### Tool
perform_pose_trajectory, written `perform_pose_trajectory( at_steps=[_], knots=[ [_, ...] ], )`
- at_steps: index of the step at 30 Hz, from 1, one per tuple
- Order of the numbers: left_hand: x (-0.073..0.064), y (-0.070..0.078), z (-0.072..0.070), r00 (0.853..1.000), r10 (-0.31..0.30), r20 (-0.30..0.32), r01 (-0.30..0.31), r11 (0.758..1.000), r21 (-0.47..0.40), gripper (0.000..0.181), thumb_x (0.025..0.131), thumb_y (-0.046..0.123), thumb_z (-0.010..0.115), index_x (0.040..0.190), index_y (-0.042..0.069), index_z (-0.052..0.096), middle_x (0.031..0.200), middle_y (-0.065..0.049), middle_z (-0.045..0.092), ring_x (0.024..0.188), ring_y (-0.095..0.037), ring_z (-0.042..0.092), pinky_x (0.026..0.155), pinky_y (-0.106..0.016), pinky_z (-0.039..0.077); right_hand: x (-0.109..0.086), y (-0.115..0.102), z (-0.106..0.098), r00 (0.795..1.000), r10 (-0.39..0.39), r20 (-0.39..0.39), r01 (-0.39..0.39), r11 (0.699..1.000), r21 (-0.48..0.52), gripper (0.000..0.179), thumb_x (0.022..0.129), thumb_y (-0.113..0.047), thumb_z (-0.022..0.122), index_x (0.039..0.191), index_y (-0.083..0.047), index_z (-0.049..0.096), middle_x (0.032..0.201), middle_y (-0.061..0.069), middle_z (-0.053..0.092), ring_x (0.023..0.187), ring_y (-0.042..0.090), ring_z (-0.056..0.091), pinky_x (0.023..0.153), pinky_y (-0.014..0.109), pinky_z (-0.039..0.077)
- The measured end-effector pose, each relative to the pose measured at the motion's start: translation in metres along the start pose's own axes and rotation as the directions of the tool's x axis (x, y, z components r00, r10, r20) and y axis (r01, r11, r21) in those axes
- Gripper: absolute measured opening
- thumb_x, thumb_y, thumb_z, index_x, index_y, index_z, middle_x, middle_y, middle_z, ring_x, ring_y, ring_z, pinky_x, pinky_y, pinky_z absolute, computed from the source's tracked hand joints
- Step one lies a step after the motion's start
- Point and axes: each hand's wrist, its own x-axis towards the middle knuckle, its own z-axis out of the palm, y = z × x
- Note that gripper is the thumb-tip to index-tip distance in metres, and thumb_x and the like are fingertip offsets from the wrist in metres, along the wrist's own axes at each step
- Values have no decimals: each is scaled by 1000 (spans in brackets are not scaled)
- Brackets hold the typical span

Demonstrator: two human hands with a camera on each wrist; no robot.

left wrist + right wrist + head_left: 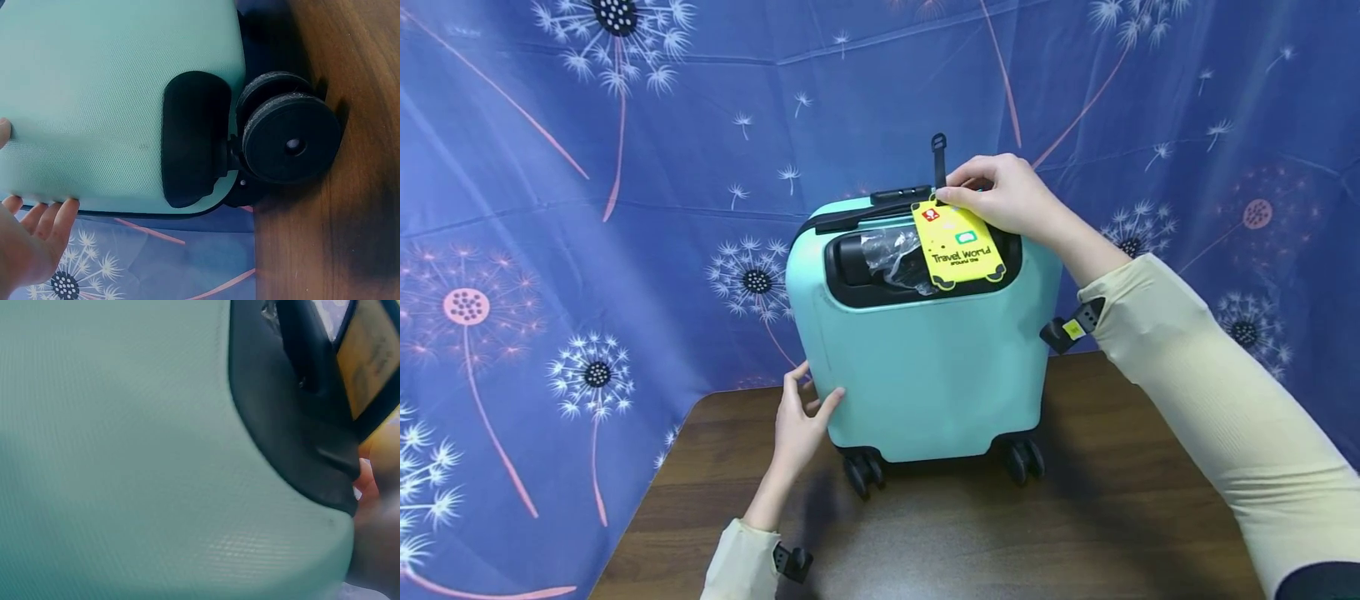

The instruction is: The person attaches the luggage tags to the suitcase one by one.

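Observation:
A mint-green suitcase [936,375] stands upright on its black wheels. At its top, my right hand [1009,193] pinches a yellow luggage tag [958,250] near its upper end. The tag hangs in front of the black recess and reads "Travel World". Its black strap [939,158] sticks straight up with a buckle at the tip. My left hand [799,429] holds the suitcase's lower left side, thumb on the front face. In the left wrist view, the fingertips of my left hand [31,250] touch the shell's edge. The right wrist view shows mostly green shell [137,450].
A brown wooden table [940,533] carries the suitcase. Clear plastic wrap [895,254] lies in the black recess, left of the tag. A black handle [900,196] runs along the suitcase's top. Behind hangs a blue dandelion-print cloth [670,150], close to the suitcase.

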Motion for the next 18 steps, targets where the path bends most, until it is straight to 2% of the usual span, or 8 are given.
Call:
perform_pose_trajectory(
  at_steps=[2, 5, 8, 12, 15, 18],
  knots=[
    [2, -1, -1, 1000, 1, 14, 0, 1000, -11, 58, 92, 24, 62, 140, 10, 33, 139, -17, 43, 120, -31, 52, 91, -44, 50, 1, 3, 0, 1000, 3, 10, -3, 1000, 6, 36, 92, -36, 58, 113, -9, 67, 109, 8, 61, 85, 15, 54, 74, 24, 40],
    [6, 1, -8, 1000, 13, 21, -13, 1000, -27, 42, 100, 26, 46, 136, 6, 38, 132, -18, 47, 114, -31, 55, 89, -43, 50, 2, 4, 1, 1000, -13, 21, 13, 1000, 8, 35, 92, -36, 59, 113, -9, 68, 110, 6, 60, 87, 15, 53, 75, 25, 40],
    [16, 8, -17, 1000, 18, 4, -18, 1000, -23, 42, 103, 34, 32, 129, 3, 46, 125, -16, 51, 107, -28, 57, 87, -43, 51, 3, 5, 2, 999, -29, 24, 29, 1000, 5, 34, 92, -35, 59, 112, -9, 68, 110, 5, 58, 88, 16, 51, 76, 26, 39],
    [38, 27, -30, 998, 32, -53, -32, 999, -9, 44, 101, 38, 37, 127, 4, 49, 125, -12, 54, 104, -27, 58, 83, -37, 52, 5, 6, 2, 999, -36, 29, 36, 999, 1, 34, 92, -35, 58, 111, -9, 68, 111, 5, 58, 91, 17, 50, 78, 26, 38],
    [55, 47, -40, 991, 84, -101, -85, 996, -3, 40, 100, 33, 44, 127, 4, 49, 123, -11, 56, 101, -26, 59, 79, -30, 52, 5, 7, 1, 999, -39, 38, 40, 999, -8, 34, 93, -34, 57, 112, -8, 67, 112, 6, 57, 94, 18, 50, 81, 28, 38],
    [71, 69, -48, 981, 143, -130, -141, 990, 30, 37, 99, 30, 46, 125, 4, 51, 118, -9, 57, 96, -18, 57, 76, -24, 50, 4, 7, 0, 998, -40, 51, 41, 999, -7, 33, 93, -32, 58, 113, -7, 66, 114, 8, 57, 99, 21, 53, 85, 32, 40]
  ],
)
